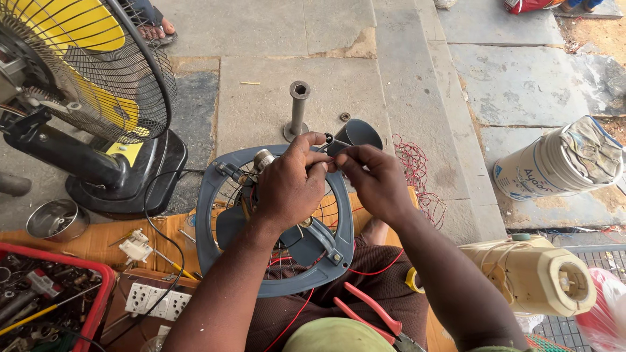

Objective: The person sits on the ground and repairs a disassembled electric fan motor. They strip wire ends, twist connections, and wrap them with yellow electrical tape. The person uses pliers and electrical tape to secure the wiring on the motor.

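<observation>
Nearest you, the red-handled pliers (372, 316) lie on your lap. Beyond them the grey fan frame (274, 221) rests flat across your knees. Above its far rim, your left hand (290, 186) and right hand (375, 182) both pinch a small metal part (331, 142) between meeting fingertips, equally near.

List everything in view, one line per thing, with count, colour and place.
Exhaust fan frame: one, grey-blue, on the lap.
Cup-shaped part: one, dark grey, at the fingertips.
Table fan: one, black and yellow, upper left.
Metal post: one, grey, upright on the paving.
Pliers: one, red-handled, on the lap.
Steel bowl: one, silver, left.
Tray: one, red, lower left.
Switch plate: one, white, beside the tray.
Sack: one, white, right.
Left hand: over the frame.
Right hand: at the cup-shaped part.
</observation>
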